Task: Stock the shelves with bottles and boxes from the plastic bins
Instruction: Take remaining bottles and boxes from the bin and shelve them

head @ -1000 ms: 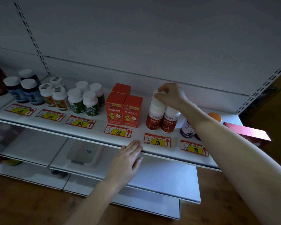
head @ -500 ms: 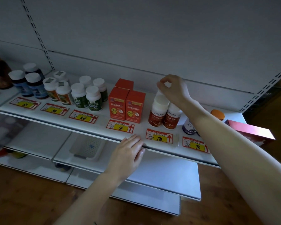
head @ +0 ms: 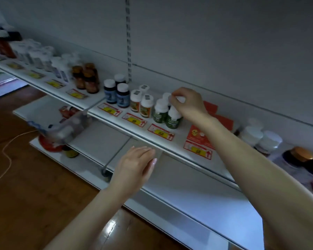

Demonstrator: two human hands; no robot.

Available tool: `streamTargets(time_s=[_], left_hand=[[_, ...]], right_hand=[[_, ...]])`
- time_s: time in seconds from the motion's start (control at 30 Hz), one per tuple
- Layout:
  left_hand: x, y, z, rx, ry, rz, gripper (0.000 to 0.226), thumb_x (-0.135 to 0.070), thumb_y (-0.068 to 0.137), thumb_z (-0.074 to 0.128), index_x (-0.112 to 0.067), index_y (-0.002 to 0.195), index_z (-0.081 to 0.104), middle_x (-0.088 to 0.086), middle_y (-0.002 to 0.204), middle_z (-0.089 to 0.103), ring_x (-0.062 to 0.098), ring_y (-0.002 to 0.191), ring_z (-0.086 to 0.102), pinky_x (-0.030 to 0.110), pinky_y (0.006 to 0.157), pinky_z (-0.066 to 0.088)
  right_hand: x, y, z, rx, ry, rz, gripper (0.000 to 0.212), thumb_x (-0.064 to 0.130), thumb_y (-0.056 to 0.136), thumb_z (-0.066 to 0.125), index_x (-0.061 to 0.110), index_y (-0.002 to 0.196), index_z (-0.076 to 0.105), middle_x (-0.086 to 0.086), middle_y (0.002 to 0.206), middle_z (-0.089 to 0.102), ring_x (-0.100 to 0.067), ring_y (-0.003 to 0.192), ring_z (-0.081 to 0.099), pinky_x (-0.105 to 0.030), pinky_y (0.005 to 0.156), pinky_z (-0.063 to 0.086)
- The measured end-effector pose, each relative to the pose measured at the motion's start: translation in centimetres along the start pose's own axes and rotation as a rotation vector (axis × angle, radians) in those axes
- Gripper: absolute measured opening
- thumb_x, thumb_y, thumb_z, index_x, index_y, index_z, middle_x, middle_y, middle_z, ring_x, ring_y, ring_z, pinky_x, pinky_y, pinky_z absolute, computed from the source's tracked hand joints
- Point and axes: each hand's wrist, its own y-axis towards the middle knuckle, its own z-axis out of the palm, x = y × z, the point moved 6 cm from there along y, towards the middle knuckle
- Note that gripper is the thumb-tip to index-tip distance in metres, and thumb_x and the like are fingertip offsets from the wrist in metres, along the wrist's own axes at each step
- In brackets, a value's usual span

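Right hand (head: 186, 103) over the green-labelled bottles (head: 165, 112) on the upper shelf (head: 181, 134), fingertips pinched on the white cap of a rear bottle (head: 179, 99) in that group. Left hand (head: 135, 165) empty, fingers loosely spread, hovering just below the shelf's front edge. Clear plastic bin (head: 61, 129) with stock on the lower shelf (head: 101, 141), well left of both hands; blurred.

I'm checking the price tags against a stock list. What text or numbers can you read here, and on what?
Nothing reads for certain.
Price tags: yellow number fields beside red arrows, digits blurred.
Green bottles: label print too small.
Blue bottles: labels blurred.
Red boxes: cartoon graphic only, lettering unreadable.
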Motion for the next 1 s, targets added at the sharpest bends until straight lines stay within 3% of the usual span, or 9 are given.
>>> streamTargets(time_s=[0.17,0.3,0.47,0.6,0.87,1.0], left_hand=[[8.6,-3.8,-7.9,-0.006,0.071,-0.102,0.029,-0.026,0.088,0.049,-0.007,0.092,0.07,0.005,0.093,0.07,0.017,0.087,0.061,0.033,0.081,0.052],[15.2,-7.0,-14.0,0.013,0.187,-0.229,0.033,-0.03,0.087,0.046,-0.008,0.091,0.071,0.003,0.089,0.07,0.018,0.083,0.063,0.027,0.082,0.045],[21.6,-10.1,-19.3,0.033,0.263,-0.357,0.036,-0.03,0.087,0.044,-0.007,0.093,0.071,0.005,0.089,0.071,0.021,0.083,0.066,0.024,0.082,0.043],[26.4,-11.8,-21.8,0.019,0.285,-0.427,0.037,-0.031,0.088,0.043,-0.009,0.096,0.071,0.004,0.091,0.071,0.018,0.084,0.067,0.024,0.088,0.044],[39.6,-10.6,-24.6,0.05,0.398,-0.508,0.036,-0.033,0.086,0.042,-0.013,0.09,0.072,0.0,0.084,0.072,0.015,0.08,0.068,0.022,0.082,0.041],[46.9,-8.8,-25.3,0.113,0.376,-0.525,0.037,-0.033,0.086,0.042,-0.013,0.092,0.071,0.0,0.083,0.071,0.016,0.079,0.068,0.028,0.075,0.053]], right_hand=[[10.0,1.5,9.5,0.089,0.024,-0.104,0.027,0.027,0.089,0.057,0.007,0.107,0.066,-0.01,0.11,0.065,-0.022,0.105,0.057,-0.022,0.079,0.036],[17.3,2.5,16.6,0.169,0.072,-0.178,0.025,0.026,0.09,0.058,0.006,0.103,0.066,-0.012,0.107,0.065,-0.023,0.102,0.057,-0.029,0.083,0.041],[24.7,3.7,23.8,0.235,0.073,-0.275,0.026,0.022,0.088,0.059,0.002,0.103,0.067,-0.013,0.11,0.066,-0.024,0.109,0.056,-0.023,0.086,0.035],[28.9,6.1,29.7,0.278,0.085,-0.332,0.025,0.024,0.088,0.06,0.004,0.1,0.068,-0.012,0.105,0.068,-0.024,0.103,0.059,-0.025,0.083,0.038],[34.0,12.3,44.0,0.417,0.111,-0.382,0.026,0.028,0.088,0.059,0.007,0.102,0.066,-0.009,0.106,0.065,-0.021,0.1,0.059,-0.027,0.085,0.041],[34.9,15.8,50.3,0.48,0.124,-0.336,0.028,0.028,0.089,0.058,0.006,0.105,0.065,-0.011,0.106,0.064,-0.023,0.099,0.059,-0.028,0.085,0.042]])
